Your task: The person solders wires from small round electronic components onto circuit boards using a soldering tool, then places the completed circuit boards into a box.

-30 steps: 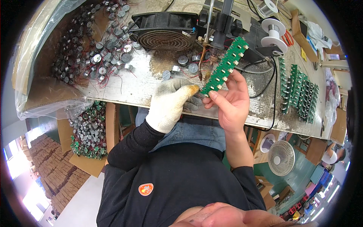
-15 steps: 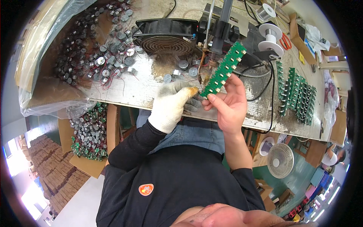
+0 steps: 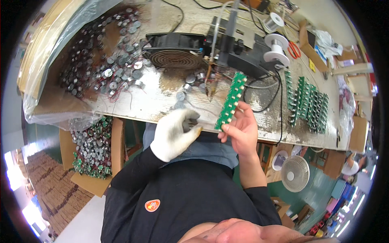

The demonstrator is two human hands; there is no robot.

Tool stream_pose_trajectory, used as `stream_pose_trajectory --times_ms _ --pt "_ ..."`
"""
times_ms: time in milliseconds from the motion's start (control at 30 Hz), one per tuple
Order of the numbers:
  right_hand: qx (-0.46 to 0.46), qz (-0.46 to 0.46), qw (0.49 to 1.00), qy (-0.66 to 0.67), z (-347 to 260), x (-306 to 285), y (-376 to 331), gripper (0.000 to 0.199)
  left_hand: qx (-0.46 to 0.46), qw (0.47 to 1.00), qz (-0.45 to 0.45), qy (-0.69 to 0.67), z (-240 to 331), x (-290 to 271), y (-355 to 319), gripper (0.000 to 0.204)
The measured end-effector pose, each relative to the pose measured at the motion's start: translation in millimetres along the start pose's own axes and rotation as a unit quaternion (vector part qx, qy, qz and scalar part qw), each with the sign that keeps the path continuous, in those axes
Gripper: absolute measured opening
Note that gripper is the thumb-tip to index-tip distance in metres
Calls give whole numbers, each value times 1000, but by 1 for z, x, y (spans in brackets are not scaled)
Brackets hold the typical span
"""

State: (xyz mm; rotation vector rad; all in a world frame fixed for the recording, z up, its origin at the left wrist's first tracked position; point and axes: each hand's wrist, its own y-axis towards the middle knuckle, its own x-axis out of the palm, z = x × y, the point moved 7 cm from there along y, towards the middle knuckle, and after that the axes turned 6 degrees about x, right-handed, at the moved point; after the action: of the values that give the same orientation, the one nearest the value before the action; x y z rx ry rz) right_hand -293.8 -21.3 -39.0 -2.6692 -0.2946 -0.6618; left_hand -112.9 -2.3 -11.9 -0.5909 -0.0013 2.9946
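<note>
The green strip board [image 3: 230,101] is pinched at its lower end by the right hand [image 3: 241,131], just below the soldering stand [image 3: 239,48]; it is best steadied there. A small part is clenched in the gloved left hand [image 3: 174,133].

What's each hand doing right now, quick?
Left hand, in a white knit glove: curled shut, pinching a small grey round part.
Right hand, bare: closed on the lower end of a long green circuit board strip.
</note>
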Motion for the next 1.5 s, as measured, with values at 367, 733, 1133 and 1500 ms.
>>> stream_pose_trajectory --times_ms 367,733,1133,1500 --pt "-55 -1 998 -32 -45 2 -103 56 347 921 74 159 88 85 2 41" --pt "-288 64 953 61 -118 -86 -94 7 145 941 -130 -277 132 136 27 20" --pt "-24 -16 965 262 -67 -86 16 18 -65 819 -92 -562 66 157 85 21" --pt "-99 39 961 256 -79 -87 20 8 0 862 -32 -505 75 144 85 20"
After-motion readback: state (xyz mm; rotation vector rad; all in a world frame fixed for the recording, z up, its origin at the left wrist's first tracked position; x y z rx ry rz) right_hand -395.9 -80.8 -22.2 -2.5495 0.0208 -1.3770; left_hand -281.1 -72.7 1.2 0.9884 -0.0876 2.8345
